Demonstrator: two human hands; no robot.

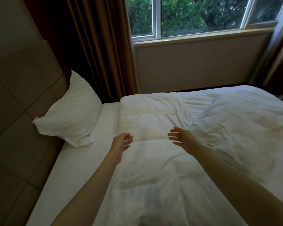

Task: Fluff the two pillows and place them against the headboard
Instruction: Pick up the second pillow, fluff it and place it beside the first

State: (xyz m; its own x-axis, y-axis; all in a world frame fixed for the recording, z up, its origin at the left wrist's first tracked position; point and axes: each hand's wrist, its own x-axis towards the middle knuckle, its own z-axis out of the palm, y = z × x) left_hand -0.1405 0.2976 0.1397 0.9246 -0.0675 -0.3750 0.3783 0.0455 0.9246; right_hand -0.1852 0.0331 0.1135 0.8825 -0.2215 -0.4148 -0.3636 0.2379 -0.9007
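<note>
One white pillow (70,111) leans against the padded brown headboard (20,98) at the far left corner of the bed. I see no second pillow. My left hand (122,141) and my right hand (180,136) are stretched out over the folded edge of the white duvet (186,121), palms facing each other, fingers apart, holding nothing. Both hands hover to the right of the pillow, apart from it.
The white bed sheet (75,168) lies bare between the headboard and the duvet. Brown curtains (101,46) hang behind the pillow. A window (194,15) and a wall run along the far side of the bed.
</note>
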